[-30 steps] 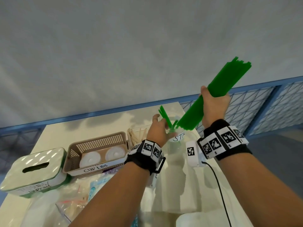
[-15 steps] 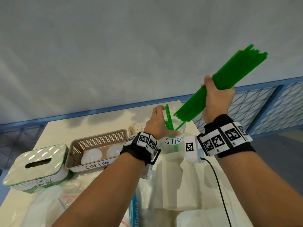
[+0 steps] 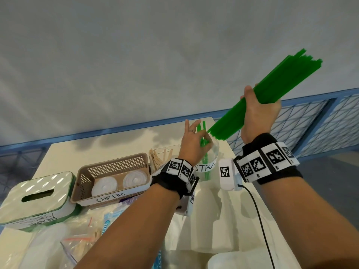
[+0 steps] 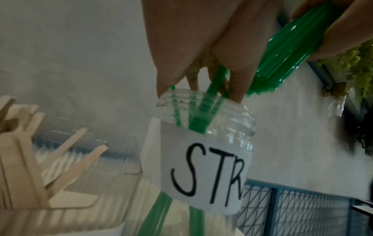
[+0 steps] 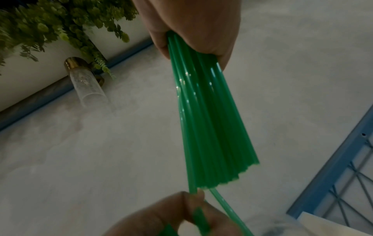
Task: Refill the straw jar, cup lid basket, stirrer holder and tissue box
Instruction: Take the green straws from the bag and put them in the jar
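Head view: your right hand (image 3: 259, 115) clamps the bundle of green straws (image 3: 272, 94), tilted, low ends just above the straw jar (image 3: 208, 167). Your left hand (image 3: 194, 141) pinches a few straws (image 4: 217, 79) at its mouth, perhaps two. Since a second ago, the bundle has risen. Left, the cup lid basket (image 3: 110, 167) holds two lids (image 3: 104, 188).

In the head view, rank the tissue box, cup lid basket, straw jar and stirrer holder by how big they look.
Largest to smallest:
1. tissue box and cup lid basket: alike, and the box sits nearer the camera, so unranked.
2. straw jar, partly hidden by the left hand.
3. stirrer holder.
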Demonstrator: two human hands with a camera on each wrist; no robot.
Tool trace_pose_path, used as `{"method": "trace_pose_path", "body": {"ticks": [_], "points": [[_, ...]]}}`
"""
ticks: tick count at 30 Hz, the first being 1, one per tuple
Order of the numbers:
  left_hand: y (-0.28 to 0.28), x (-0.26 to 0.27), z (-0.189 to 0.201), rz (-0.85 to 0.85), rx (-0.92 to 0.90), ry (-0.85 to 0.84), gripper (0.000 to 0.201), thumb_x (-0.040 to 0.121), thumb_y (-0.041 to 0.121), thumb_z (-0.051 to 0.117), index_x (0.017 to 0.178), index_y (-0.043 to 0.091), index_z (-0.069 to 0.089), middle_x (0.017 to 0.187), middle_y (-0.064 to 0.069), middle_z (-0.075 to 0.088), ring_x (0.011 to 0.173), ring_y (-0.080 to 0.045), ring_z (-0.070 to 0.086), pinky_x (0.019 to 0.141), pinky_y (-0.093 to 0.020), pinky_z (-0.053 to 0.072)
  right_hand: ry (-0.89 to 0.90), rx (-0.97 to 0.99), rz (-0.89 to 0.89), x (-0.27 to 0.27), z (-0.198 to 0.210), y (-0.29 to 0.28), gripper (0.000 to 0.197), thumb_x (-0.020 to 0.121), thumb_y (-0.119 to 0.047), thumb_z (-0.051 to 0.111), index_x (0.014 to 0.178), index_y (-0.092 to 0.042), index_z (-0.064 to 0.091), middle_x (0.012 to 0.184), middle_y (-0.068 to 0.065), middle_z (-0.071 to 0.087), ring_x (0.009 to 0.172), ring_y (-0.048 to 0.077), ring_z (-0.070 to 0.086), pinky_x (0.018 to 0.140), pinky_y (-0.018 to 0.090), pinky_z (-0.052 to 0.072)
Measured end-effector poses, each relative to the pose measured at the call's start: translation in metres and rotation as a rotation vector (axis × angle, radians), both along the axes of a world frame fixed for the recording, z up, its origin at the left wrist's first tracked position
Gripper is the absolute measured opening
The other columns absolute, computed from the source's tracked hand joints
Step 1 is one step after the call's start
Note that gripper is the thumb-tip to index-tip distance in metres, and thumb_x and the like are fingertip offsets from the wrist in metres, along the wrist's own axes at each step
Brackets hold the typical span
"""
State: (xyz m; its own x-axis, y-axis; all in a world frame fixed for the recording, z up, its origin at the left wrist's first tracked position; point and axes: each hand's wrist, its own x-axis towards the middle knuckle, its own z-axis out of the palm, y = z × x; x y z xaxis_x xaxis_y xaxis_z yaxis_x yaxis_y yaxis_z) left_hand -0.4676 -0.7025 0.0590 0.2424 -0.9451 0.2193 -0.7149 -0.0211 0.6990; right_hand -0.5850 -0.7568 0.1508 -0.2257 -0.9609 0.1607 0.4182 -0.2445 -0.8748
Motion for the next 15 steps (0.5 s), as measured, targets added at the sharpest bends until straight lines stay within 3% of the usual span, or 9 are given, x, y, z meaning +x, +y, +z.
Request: {"method": "trace_pose_path", "body": {"ticks": [3,5,7,11,13,15], "points": [[0.000,0.008,-0.003,0.057,-0.096,0.108,0.005,0.090,0.008,0.056,0.088,0.010,0.052,0.151,-0.008,0.031,0.146,-0.022,0.008,0.117,-0.033,0.018,0.022,0.020,0.021,0.007,-0.010,0.000,0.025,0.080,-0.011,0.071,0.099,-0.012,0.055,0.079,-0.003,0.061,0.074,0.015,0.063,0.076,0.031,0.056],[-0.002,0.011,-0.005,0.110,-0.181,0.118,0.004,0.090,0.001,0.053,0.091,0.005,0.054,0.142,-0.011,0.040,0.143,-0.020,0.021,0.108,-0.020,0.025,0.067,0.017,0.038,0.015,-0.016,0.000,0.024,0.079,-0.013,0.072,0.095,-0.016,0.055,0.081,-0.002,0.062,0.079,0.018,0.064,0.077,0.032,0.056],[-0.003,0.013,-0.006,0.156,-0.236,0.126,0.008,0.088,-0.005,0.053,0.093,0.001,0.056,0.137,-0.012,0.043,0.139,-0.018,0.030,0.098,-0.009,0.023,0.136,0.006,0.057,0.022,-0.023,0.001,0.022,0.079,-0.015,0.072,0.089,-0.022,0.053,0.084,-0.002,0.061,0.082,0.019,0.063,0.076,0.029,0.055],[-0.008,0.014,-0.008,0.224,-0.240,0.101,0.015,0.084,-0.010,0.054,0.092,0.001,0.060,0.134,-0.013,0.043,0.129,-0.022,0.034,0.092,-0.011,0.026,0.239,-0.020,0.094,0.032,-0.034,0.005,0.025,0.080,-0.016,0.071,0.083,-0.028,0.049,0.080,-0.006,0.057,0.074,0.010,0.058,0.070,0.019,0.050],[-0.010,0.015,-0.010,0.237,-0.247,0.082,0.014,0.084,-0.009,0.054,0.092,0.000,0.060,0.129,-0.013,0.049,0.126,-0.024,0.038,0.089,-0.009,0.022,0.256,-0.019,0.097,0.035,-0.034,0.004,0.024,0.080,-0.015,0.071,0.082,-0.027,0.050,0.079,-0.004,0.058,0.072,0.011,0.059,0.070,0.022,0.051],[-0.010,0.016,-0.012,0.221,-0.250,0.134,0.012,0.086,-0.008,0.052,0.092,0.000,0.058,0.113,-0.012,0.059,0.116,-0.023,0.050,0.084,-0.008,0.028,0.247,-0.016,0.101,0.037,-0.030,0.002,0.022,0.080,-0.015,0.071,0.082,-0.025,0.051,0.082,0.003,0.060,0.076,0.018,0.061,0.072,0.028,0.054]]}}
